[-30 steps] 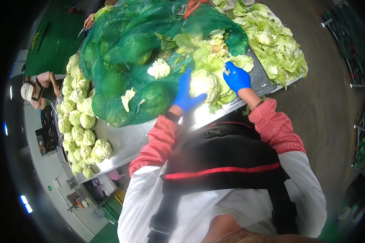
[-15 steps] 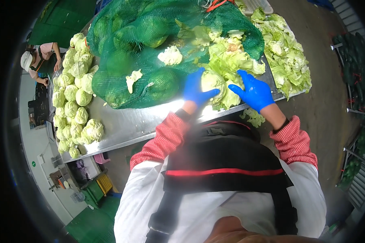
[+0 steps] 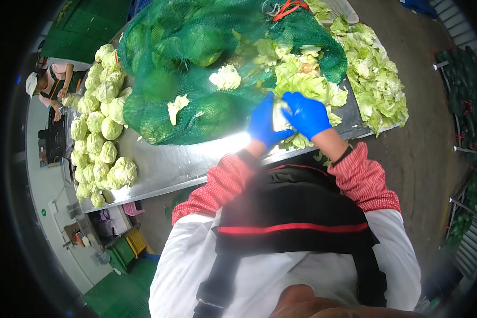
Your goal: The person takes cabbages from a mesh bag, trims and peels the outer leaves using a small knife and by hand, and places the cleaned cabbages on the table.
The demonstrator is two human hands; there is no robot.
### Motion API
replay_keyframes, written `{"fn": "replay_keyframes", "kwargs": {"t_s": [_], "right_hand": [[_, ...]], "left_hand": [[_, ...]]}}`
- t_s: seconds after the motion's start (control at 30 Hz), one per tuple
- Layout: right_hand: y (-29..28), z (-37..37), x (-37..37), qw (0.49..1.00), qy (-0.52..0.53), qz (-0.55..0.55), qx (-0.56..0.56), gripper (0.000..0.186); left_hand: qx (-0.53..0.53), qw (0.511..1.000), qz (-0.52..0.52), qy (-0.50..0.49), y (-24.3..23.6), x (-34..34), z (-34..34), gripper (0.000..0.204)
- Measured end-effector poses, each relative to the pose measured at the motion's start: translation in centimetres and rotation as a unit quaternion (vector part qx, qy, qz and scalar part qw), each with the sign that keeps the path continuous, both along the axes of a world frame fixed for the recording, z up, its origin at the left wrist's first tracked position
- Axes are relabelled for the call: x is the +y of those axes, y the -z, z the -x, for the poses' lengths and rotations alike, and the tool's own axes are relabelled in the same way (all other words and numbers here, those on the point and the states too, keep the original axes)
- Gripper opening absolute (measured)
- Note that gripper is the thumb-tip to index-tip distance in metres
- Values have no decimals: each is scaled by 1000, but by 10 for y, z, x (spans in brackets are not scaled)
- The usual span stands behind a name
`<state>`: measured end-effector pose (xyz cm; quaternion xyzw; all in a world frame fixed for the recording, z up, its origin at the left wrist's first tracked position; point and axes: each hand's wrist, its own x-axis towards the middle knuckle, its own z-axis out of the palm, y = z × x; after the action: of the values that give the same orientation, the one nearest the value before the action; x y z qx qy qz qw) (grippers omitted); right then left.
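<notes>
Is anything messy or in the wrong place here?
Yes, a bit: a pale leaf scrap lies on the green net sack. It looks stray because the big heap of loose leaves is off to the right.

Blue-gloved right hand (image 3: 306, 115): half a second ago spread, right of the round pale-green cabbage (image 3: 280, 118); now shifted left over it, closer to the blue-gloved left hand (image 3: 265, 123). Cabbage now mostly covered.
</notes>
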<state>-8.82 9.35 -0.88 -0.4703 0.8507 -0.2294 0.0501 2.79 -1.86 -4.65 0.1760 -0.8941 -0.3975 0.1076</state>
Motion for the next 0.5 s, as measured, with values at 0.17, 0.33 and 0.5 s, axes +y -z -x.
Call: {"fn": "replay_keyframes", "kwargs": {"t_s": [0.17, 0.33, 0.5], "right_hand": [[40, 52, 1, 993, 110, 27, -46, 25], [67, 35, 12, 982, 158, -26, -103, 24], [79, 29, 10, 986, 146, -13, -79, 20]], "left_hand": [[18, 1000, 8, -9, 1, -8, -10, 104], [-18, 996, 78, 34, -22, -14, -7, 90], [-44, 993, 92, 55, -28, -8, 17, 74]]}}
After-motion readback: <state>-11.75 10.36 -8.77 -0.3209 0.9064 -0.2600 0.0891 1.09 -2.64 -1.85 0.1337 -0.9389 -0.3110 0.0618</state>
